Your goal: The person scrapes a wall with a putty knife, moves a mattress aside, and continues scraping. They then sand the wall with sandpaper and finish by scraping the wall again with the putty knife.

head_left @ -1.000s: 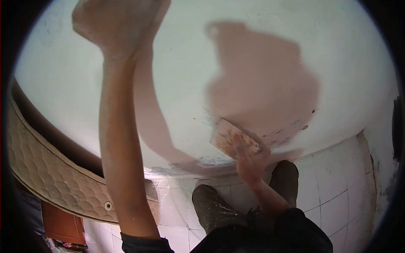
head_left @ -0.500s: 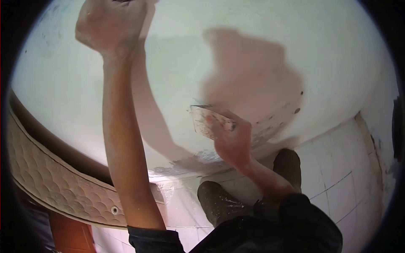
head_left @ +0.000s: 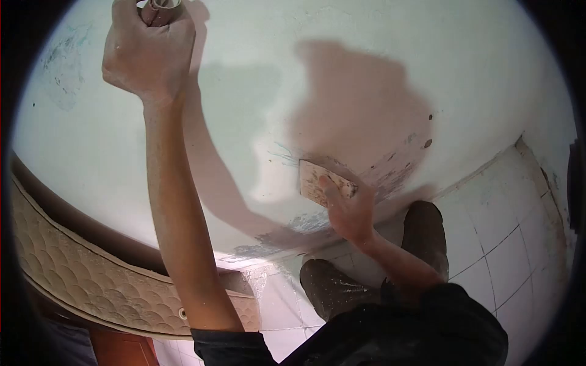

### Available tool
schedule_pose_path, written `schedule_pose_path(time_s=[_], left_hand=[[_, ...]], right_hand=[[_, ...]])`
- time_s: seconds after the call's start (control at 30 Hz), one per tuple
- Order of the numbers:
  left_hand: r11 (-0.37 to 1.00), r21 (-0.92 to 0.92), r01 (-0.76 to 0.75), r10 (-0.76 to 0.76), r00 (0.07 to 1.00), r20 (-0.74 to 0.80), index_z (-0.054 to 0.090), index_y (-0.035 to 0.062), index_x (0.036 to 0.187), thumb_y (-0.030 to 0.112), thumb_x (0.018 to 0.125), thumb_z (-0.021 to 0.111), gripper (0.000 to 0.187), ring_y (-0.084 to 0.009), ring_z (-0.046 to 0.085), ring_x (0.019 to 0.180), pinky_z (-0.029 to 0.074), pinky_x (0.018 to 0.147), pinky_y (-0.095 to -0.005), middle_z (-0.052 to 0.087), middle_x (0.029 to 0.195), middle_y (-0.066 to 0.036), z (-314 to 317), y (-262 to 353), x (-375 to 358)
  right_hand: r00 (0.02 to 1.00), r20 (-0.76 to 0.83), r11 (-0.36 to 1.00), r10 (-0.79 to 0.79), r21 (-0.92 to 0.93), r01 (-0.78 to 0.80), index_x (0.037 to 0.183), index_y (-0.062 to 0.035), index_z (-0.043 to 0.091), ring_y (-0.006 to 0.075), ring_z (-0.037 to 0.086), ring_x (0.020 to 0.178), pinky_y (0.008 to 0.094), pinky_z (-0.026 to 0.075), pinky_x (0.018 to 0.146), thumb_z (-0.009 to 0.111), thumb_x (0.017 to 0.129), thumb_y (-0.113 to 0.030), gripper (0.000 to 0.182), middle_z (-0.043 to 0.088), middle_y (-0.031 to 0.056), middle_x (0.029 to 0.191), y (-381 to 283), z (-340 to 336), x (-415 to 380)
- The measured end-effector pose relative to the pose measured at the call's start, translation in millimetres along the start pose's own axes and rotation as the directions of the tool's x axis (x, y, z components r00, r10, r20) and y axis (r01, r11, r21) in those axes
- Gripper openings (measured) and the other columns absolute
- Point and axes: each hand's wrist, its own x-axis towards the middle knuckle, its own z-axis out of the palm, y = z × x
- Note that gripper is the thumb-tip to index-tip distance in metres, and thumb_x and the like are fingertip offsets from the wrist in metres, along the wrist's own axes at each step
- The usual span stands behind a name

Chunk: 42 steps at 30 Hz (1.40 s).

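My left hand (head_left: 149, 55) is raised at the top left, its fingers closed around a brownish roll (head_left: 162, 11) with a hollow end. Lower down, my right hand (head_left: 354, 210) grips a flat, smeared scraper (head_left: 314, 183), whose blade lies against the white wall (head_left: 244, 122). Around and below the blade the wall shows grey, rough patches (head_left: 299, 226) and streaks. Shadows of my head and left arm fall across the wall.
A quilted mattress (head_left: 79, 262) leans along the wall at the lower left, with a reddish-brown object (head_left: 125, 349) below it. White floor tiles (head_left: 488, 256) lie at the lower right, around my legs. Two small dark holes mark the wall at right.
The scraper and my right hand have moved right and slightly down. My left hand sits lower in view, and the roll in it now shows. The view has shifted a little.
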Motion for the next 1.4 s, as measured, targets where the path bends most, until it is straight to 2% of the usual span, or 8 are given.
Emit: schedule_pose_path(time_s=[0.2, 0.47, 0.7, 0.83, 0.93, 1.17, 1.3, 1.4], left_hand=[[0.996, 0.089, -0.012, 0.007, 0.999, 0.051, 0.066, 0.0132, 0.082, 0.016, 0.073, 0.073, 0.012, -0.0122, 0.068, 0.064, 0.052, 0.061, -0.0235, 0.068, 0.068, 0.002, -2.5, -0.4, 1.3], [0.999, 0.001, 0.047, -0.047, 0.999, 0.027, 0.066, 0.0116, 0.083, 0.015, 0.074, 0.072, 0.011, -0.0119, 0.068, 0.064, 0.052, 0.062, -0.0227, 0.069, 0.069, 0.002, -0.8, 3.0, 0.8], [0.996, 0.059, 0.063, -0.067, 0.996, 0.066, 0.065, 0.0113, 0.082, 0.016, 0.074, 0.072, 0.011, -0.0134, 0.069, 0.066, 0.052, 0.063, -0.0233, 0.069, 0.071, 0.001, -3.5, 4.7, 1.7], [0.999, 0.033, -0.003, 0.001, 0.999, 0.047, 0.065, 0.0118, 0.082, 0.016, 0.074, 0.073, 0.012, -0.0135, 0.069, 0.067, 0.053, 0.064, -0.0238, 0.069, 0.072, 0.001, -2.0, -0.9, 1.6], [0.996, 0.077, 0.033, -0.034, 0.999, 0.015, 0.065, 0.0125, 0.084, 0.017, 0.073, 0.073, 0.014, -0.0151, 0.069, 0.067, 0.054, 0.064, -0.026, 0.069, 0.072, 0.001, -2.6, 8.6, 0.2], [0.996, 0.087, -0.008, 0.008, 1.0, -0.001, 0.065, 0.0128, 0.083, 0.017, 0.073, 0.074, 0.015, -0.0153, 0.069, 0.067, 0.053, 0.063, -0.0263, 0.069, 0.072, 0.001, -0.9, 4.4, 0.3], [0.999, 0.043, 0.006, -0.006, 1.0, 0.001, 0.065, 0.0136, 0.083, 0.016, 0.073, 0.073, 0.014, -0.0153, 0.069, 0.065, 0.053, 0.061, -0.0263, 0.069, 0.07, 0.001, -2.5, 4.3, -1.8], [0.999, 0.049, -0.006, 0.006, 1.0, -0.005, 0.066, 0.0138, 0.083, 0.016, 0.073, 0.072, 0.012, -0.0149, 0.069, 0.064, 0.053, 0.061, -0.026, 0.069, 0.069, 0.001, -1.9, 0.1, 0.0]], right_hand=[[0.998, 0.038, 0.974, 0.05, -0.224, -0.041, 0.101, 0.0013, 0.066, 0.0174, 0.066, 0.076, 0.0308, 0.051, 0.067, 0.061, 0.086, -0.009, 0.018, 0.069, 0.0169, 0.086, -19.7, -1.2, 3.6], [0.989, 0.066, 0.982, -0.129, -0.133, 0.137, 0.102, 0.0012, 0.066, 0.0152, 0.065, 0.078, 0.0293, 0.051, 0.07, 0.06, 0.087, -0.008, 0.018, 0.069, 0.0149, 0.088, -3.8, 1.1, 12.3], [0.996, 0.079, 0.999, -0.048, -0.009, 0.049, 0.099, 0.0018, 0.065, 0.0238, 0.066, 0.075, 0.0316, 0.05, 0.068, 0.059, 0.086, -0.008, 0.018, 0.067, 0.0196, 0.087, -14.7, 7.2, 23.1], [0.976, 0.146, 0.982, -0.161, -0.073, 0.173, 0.102, 0.0044, 0.065, 0.0122, 0.062, 0.078, 0.0272, 0.05, 0.07, 0.061, 0.088, -0.008, 0.019, 0.069, 0.0124, 0.086, -22.5, 13.6, 22.8], [0.999, -0.036, 0.991, -0.01, 0.13, 0.015, 0.099, 0.0024, 0.065, 0.0184, 0.065, 0.074, 0.0323, 0.05, 0.065, 0.057, 0.087, -0.005, 0.016, 0.066, 0.0196, 0.083, 0.3, -0.4, 1.0], [0.996, 0.084, 0.986, -0.038, 0.167, 0.023, 0.097, 0.0024, 0.066, 0.017, 0.063, 0.072, 0.0301, 0.049, 0.066, 0.058, 0.087, -0.005, 0.015, 0.066, 0.0178, 0.082, -32.1, 37.0, 27.1], [0.999, 0.038, 1.0, 0.007, -0.013, -0.007, 0.097, 0.0025, 0.066, 0.0098, 0.059, 0.077, 0.0266, 0.048, 0.067, 0.061, 0.087, -0.01, 0.017, 0.068, 0.0128, 0.082, 5.7, 3.1, -11.6], [0.99, 0.133, 0.874, 0.044, -0.485, 0.026, 0.092, 0.0014, 0.067, 0.0222, 0.066, 0.069, 0.0362, 0.05, 0.061, 0.059, 0.089, -0.016, 0.02, 0.068, 0.0168, 0.078, 101.5, -65.5, -82.9]])
